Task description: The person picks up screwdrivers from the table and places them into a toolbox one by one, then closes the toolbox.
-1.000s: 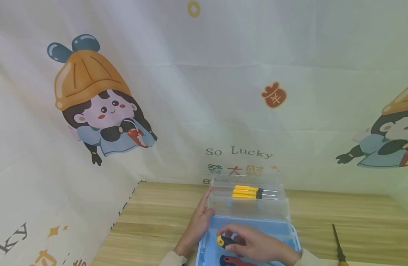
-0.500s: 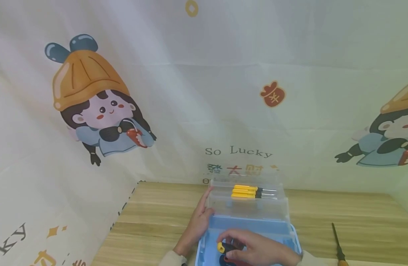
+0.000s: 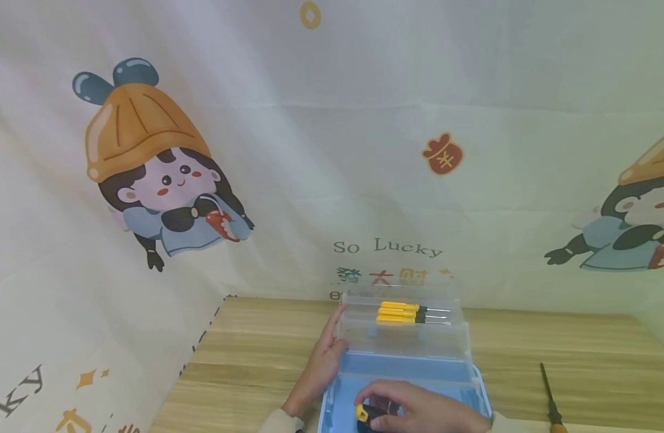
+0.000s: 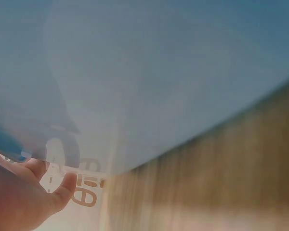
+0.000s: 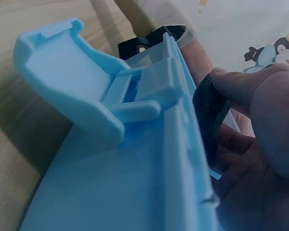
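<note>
A blue toolbox (image 3: 345,367) stands on the table, its clear lid (image 3: 408,343) raised. My left hand (image 3: 321,361) holds the lid at its left edge, index finger stretched along it and thumb against it; in the left wrist view, those fingers (image 4: 65,190) show below a blurred blue surface. My right hand (image 3: 418,406) is low inside the box, gripping a black tool handle with a yellow end (image 3: 361,412). In the right wrist view, the ridged black handle (image 5: 209,115) sits between thumb and fingers behind the box wall. The rest of this tool is hidden.
Several yellow-handled screwdrivers (image 3: 399,313) lie in the lid's compartment. A dark-shafted screwdriver with an orange handle (image 3: 557,428) lies on the wooden table (image 3: 256,337), right of the box. A blue latch (image 5: 67,67) sticks out from the box front. Printed cloth (image 3: 310,168) hangs behind.
My right hand has lowered the black-and-yellow tool deeper into the box, toward its front. The red-and-black tool seen there before is now covered. My left hand stays on the lid.
</note>
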### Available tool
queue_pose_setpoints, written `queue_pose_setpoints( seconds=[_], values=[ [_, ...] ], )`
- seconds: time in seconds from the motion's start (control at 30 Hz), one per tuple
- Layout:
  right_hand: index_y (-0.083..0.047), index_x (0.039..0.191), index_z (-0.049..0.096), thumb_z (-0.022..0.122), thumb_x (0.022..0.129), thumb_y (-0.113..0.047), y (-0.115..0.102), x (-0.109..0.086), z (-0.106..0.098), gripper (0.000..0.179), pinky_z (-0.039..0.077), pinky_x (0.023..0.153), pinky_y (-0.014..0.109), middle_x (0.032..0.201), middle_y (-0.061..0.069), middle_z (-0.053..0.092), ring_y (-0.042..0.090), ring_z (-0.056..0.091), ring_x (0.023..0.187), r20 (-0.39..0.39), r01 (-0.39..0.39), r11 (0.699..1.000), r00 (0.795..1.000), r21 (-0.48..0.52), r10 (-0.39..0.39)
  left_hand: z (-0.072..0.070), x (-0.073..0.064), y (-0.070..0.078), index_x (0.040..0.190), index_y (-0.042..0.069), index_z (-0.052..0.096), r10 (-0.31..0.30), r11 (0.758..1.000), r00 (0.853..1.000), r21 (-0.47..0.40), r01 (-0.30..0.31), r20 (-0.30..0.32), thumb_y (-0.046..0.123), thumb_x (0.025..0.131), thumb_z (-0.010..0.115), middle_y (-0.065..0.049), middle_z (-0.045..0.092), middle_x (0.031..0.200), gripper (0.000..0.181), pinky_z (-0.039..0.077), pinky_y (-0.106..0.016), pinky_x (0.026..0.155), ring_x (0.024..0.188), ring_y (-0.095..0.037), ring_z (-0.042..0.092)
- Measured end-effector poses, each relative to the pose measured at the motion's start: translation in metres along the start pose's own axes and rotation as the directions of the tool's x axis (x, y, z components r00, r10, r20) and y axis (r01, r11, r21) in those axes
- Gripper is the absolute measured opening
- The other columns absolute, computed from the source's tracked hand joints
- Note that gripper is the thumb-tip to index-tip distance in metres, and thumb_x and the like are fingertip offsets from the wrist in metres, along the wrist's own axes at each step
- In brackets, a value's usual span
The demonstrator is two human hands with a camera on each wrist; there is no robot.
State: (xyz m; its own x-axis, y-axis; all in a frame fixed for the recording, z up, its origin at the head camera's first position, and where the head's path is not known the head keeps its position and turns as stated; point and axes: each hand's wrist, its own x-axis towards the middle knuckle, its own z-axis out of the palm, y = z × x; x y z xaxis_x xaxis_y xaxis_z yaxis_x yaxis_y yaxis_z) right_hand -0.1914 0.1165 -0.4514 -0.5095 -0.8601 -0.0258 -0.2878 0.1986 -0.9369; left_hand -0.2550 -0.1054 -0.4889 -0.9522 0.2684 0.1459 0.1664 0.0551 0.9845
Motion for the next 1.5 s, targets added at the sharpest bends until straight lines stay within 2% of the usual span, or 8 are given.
queue_pose_setpoints(
  seconds=[0.23, 0.47, 0.67, 0.93, 1.07, 1.3, 1.5],
  values=[
    [-0.014, 0.136, 0.055, 0.049, 0.104, -0.025, 0.006, 0.000, 0.001, 0.034, 0.045, 0.094, 0.023, 0.125, -0.006, 0.061, 0.005, 0.055, 0.110, -0.001, 0.004, 1.000, 1.000, -0.005, -0.004, 0.000, -0.001, 0.000, 0.156, 0.037, 0.023, -0.003, 1.000, 1.000, -0.011, 0.003, 0.004, 0.005, 0.099, 0.038, -0.011, 0.039, 0.155, 0.067, 0.052, -0.042, 0.098, 0.127, -0.034, 0.054],
    [-0.013, 0.135, 0.055, 0.049, 0.104, -0.027, 0.013, 0.000, 0.002, 0.034, 0.045, 0.095, 0.022, 0.125, -0.002, 0.062, 0.006, 0.056, 0.111, 0.007, -0.012, 1.000, 1.000, 0.026, 0.012, 0.000, -0.002, 0.002, 0.158, 0.034, 0.021, 0.005, 1.000, 1.000, -0.001, -0.005, 0.003, 0.006, 0.099, 0.039, -0.014, 0.038, 0.155, 0.067, 0.055, -0.041, 0.094, 0.125, -0.038, 0.055],
    [-0.013, 0.134, 0.055, 0.050, 0.104, -0.027, 0.016, 0.000, 0.003, 0.034, 0.046, 0.089, 0.022, 0.119, -0.003, 0.062, 0.005, 0.056, 0.105, 0.006, -0.017, 0.999, 1.000, 0.045, 0.017, 0.000, -0.003, 0.004, 0.157, 0.034, 0.022, 0.002, 1.000, 1.000, -0.007, -0.002, 0.002, 0.005, 0.100, 0.039, -0.014, 0.038, 0.155, 0.067, 0.054, -0.042, 0.094, 0.125, -0.037, 0.055],
    [-0.011, 0.134, 0.055, 0.049, 0.104, -0.026, 0.017, 0.001, 0.002, 0.034, 0.046, 0.093, 0.023, 0.122, -0.004, 0.062, 0.005, 0.056, 0.106, 0.010, 0.000, 1.000, 1.000, 0.013, 0.000, 0.000, -0.002, 0.000, 0.157, 0.037, 0.023, -0.009, 1.000, 1.000, -0.013, 0.009, 0.000, 0.006, 0.100, 0.039, -0.011, 0.037, 0.157, 0.067, 0.052, -0.044, 0.098, 0.127, -0.036, 0.053],
    [-0.012, 0.133, 0.056, 0.049, 0.104, -0.027, 0.018, 0.001, 0.003, 0.034, 0.046, 0.093, 0.022, 0.121, -0.005, 0.062, 0.004, 0.056, 0.106, 0.008, -0.012, 1.000, 1.000, 0.005, 0.012, 0.000, -0.002, 0.000, 0.156, 0.038, 0.024, -0.010, 1.000, 1.000, 0.002, 0.010, -0.011, 0.007, 0.099, 0.041, -0.010, 0.035, 0.158, 0.067, 0.052, -0.044, 0.098, 0.127, -0.034, 0.053],
    [-0.015, 0.131, 0.057, 0.051, 0.103, -0.028, 0.020, 0.000, 0.003, 0.032, 0.047, 0.082, 0.023, 0.108, -0.006, 0.062, 0.005, 0.057, 0.095, -0.004, -0.051, 0.999, 0.999, 0.018, 0.051, -0.001, -0.002, -0.001, 0.156, 0.038, 0.023, -0.010, 1.000, 1.000, -0.004, 0.010, -0.008, 0.006, 0.099, 0.040, -0.010, 0.035, 0.158, 0.068, 0.053, -0.043, 0.098, 0.127, -0.035, 0.053],
    [-0.013, 0.130, 0.058, 0.052, 0.102, -0.026, 0.021, -0.002, 0.004, 0.031, 0.046, 0.083, 0.023, 0.109, -0.005, 0.062, 0.006, 0.056, 0.097, -0.011, -0.057, 0.998, 0.998, 0.036, 0.057, 0.000, -0.001, 0.000, 0.157, 0.037, 0.023, 0.002, 1.000, 1.000, 0.006, -0.002, -0.008, 0.006, 0.099, 0.040, -0.012, 0.033, 0.159, 0.068, 0.052, -0.044, 0.098, 0.129, -0.038, 0.051]
  ],
)
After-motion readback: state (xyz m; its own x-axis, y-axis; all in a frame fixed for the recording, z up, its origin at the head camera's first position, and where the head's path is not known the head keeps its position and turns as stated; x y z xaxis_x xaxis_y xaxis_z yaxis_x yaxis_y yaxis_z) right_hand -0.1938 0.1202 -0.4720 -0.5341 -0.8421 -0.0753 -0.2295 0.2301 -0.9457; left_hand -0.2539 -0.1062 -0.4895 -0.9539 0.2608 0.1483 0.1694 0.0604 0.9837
